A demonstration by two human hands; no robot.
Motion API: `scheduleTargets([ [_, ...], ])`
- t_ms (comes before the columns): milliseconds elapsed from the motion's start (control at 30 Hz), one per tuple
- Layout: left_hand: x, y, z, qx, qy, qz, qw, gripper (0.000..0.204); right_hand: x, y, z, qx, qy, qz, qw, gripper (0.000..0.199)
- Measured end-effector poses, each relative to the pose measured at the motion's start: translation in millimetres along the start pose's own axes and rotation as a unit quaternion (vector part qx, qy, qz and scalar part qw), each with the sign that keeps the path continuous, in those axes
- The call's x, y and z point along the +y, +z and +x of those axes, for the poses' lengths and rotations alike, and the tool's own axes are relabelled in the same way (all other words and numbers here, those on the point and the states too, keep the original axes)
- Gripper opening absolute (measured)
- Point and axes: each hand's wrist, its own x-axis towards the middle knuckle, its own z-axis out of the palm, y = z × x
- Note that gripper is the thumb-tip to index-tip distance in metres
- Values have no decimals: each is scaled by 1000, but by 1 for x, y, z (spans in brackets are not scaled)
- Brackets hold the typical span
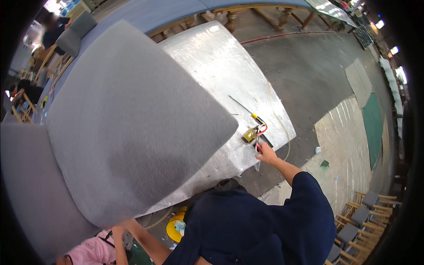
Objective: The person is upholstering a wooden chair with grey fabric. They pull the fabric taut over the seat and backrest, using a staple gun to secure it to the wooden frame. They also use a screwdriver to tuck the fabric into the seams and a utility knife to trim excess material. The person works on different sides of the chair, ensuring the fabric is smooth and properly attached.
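Currently, the right hand [266, 154] is grasping red-handled scissors [259, 140] beside a yellow tape roll [249, 134]; the left hand's fingers are hiding from view.

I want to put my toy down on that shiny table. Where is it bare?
The silver-wrapped table is bare along its far end, beyond the thin rod. It is crowded near the right hand, around the small tools, and the grey cushion covers the left.
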Motion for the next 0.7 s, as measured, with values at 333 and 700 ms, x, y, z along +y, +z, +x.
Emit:
scheduleTargets([
  [333,-49,-68,-38,-69,-47,240,967,104,-74,-34,195,301,9,3,954,46],
  [700,-54,-126,-64,-134,-171,431,876,96,-114,51,275,210,77,-134,966,43],
])
